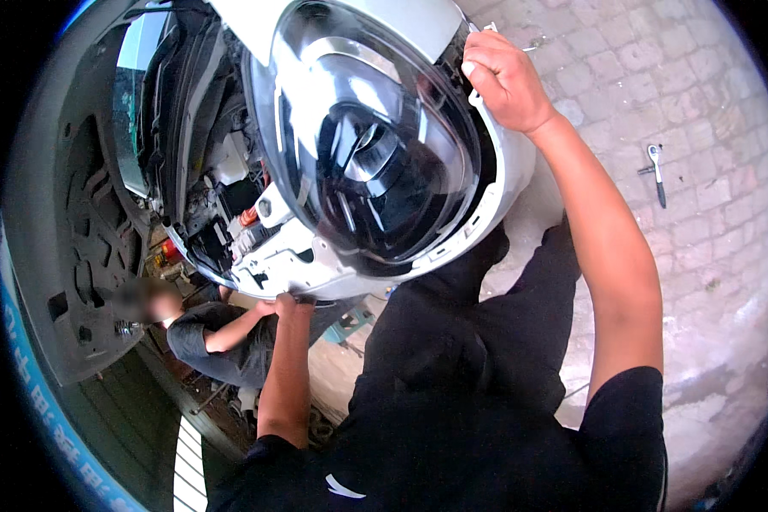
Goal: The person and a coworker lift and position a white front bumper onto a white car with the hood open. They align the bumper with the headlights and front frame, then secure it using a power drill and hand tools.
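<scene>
A white car bumper cover (341, 277) curves around a large clear-lensed headlight (371, 149) in front of me. My right hand (505, 81) is closed on the upper right end of the bumper cover, thumb folded over the fingers. A dark gap shows between the cover and the headlight there. At the cover's lower left edge, my left hand (292, 302) is closed against it, with most of its fingers hidden behind the panel. The engine bay (230, 188) lies exposed left of the headlight.
A co-worker in dark clothes (222, 341) reaches one arm toward the bumper beside my left hand. The raised hood (85, 247) stands at the left. A ratchet wrench (656, 175) lies on the paving (700, 111) at the right. A green case (348, 324) sits below the bumper.
</scene>
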`<state>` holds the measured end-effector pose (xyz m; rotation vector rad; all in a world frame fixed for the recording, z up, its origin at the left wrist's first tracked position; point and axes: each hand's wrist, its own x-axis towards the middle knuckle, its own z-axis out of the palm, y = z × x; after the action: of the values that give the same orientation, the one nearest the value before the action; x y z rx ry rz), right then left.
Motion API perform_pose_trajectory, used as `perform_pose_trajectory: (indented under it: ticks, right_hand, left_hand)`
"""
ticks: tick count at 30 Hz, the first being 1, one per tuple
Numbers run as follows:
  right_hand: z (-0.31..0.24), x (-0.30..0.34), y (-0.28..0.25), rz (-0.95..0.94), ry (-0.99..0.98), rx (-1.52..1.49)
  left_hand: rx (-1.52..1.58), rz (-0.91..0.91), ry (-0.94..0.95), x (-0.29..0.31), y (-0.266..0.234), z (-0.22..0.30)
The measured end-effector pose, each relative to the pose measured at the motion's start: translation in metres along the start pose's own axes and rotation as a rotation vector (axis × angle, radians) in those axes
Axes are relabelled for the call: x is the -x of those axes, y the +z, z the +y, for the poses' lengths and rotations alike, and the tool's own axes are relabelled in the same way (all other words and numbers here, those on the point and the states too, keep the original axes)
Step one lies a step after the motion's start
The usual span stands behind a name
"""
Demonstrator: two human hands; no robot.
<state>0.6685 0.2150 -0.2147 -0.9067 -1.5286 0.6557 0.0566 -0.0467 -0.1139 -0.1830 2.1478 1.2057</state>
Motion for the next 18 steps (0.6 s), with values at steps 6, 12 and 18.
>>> perform_pose_trajectory:
  ticks: [6, 12, 18]
  right_hand:
    - [0.009, -0.015, 0.011, 0.037, 0.090, 0.084]
    - [0.004, -0.028, 0.014, 0.255, 0.201, 0.191]
    - [0.019, 0.040, 0.006, 0.555, 0.655, 0.164]
  left_hand:
    - [0.043, 0.024, 0.020, 0.018, 0.011, 0.000]
    - [0.048, 0.054, -0.019, 0.029, 0.020, -0.004]
    - [0.047, 0.056, -0.069, 0.018, 0.013, -0.010]
